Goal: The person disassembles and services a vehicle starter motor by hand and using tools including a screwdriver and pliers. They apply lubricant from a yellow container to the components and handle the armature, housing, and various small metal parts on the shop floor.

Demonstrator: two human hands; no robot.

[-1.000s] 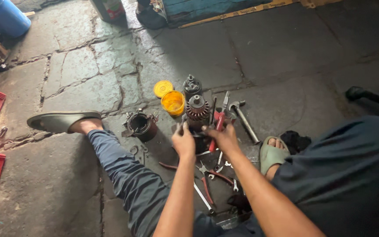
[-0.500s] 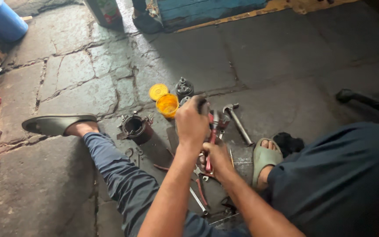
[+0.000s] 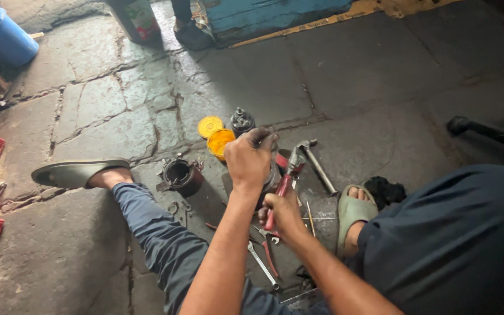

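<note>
Red-handled pliers [image 3: 284, 186] at work on a metal part [image 3: 272, 169] on the stone floor [image 3: 351, 99]

Left hand [image 3: 249, 157] is clamped over the top of the part (mostly hidden beneath it), while the right hand [image 3: 281, 213] is curled tight round the pliers' handles, their head against the part's side. Just beside stand a yellow tub [image 3: 220, 142], its lid [image 3: 209, 125], a hammer [image 3: 316, 163] and a dark ring-shaped housing [image 3: 179, 175].

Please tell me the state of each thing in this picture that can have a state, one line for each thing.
left hand: closed on top of the motor part, which it mostly hides
right hand: closed on the red-handled pliers
red-handled pliers: raised, jaws against the motor part
yellow tub: open, its lid lying beside it
metal housing: hollow, open end up
hammer: lying flat on the floor
spanner: lying flat, untouched
</note>
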